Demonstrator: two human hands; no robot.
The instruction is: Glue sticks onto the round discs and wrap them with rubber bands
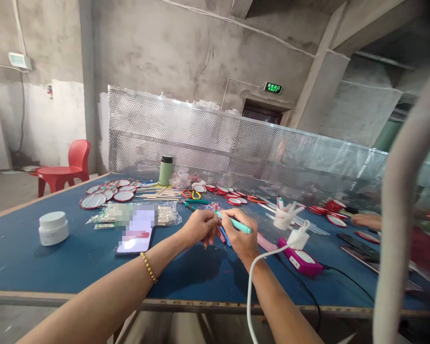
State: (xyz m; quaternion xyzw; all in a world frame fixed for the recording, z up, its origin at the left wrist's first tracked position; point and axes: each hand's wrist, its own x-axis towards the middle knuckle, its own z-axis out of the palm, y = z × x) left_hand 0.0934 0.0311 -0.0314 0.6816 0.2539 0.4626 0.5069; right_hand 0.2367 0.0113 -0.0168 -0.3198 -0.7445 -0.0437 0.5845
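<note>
My right hand [241,239] is closed around a turquoise marker pen [242,227], its tip pointing left toward my other hand. Close beside it, my left hand [199,228] has its fingers pinched together above the blue table. A thin bit pokes out below those fingers, but what they hold is too small to make out. Blue and pink pens [224,235] lie partly hidden between the hands. Left of my left hand is a lit smartphone [139,234], next to a clear bag of wooden sticks [169,214].
A white jar [53,230] stands at left. Round red-rimmed discs [93,200], pliers [195,195] and a green bottle [166,171] sit farther back. At right are a cup of pens [284,218], a magenta power strip [303,262], a white cable [251,286] and another person's hand [367,220].
</note>
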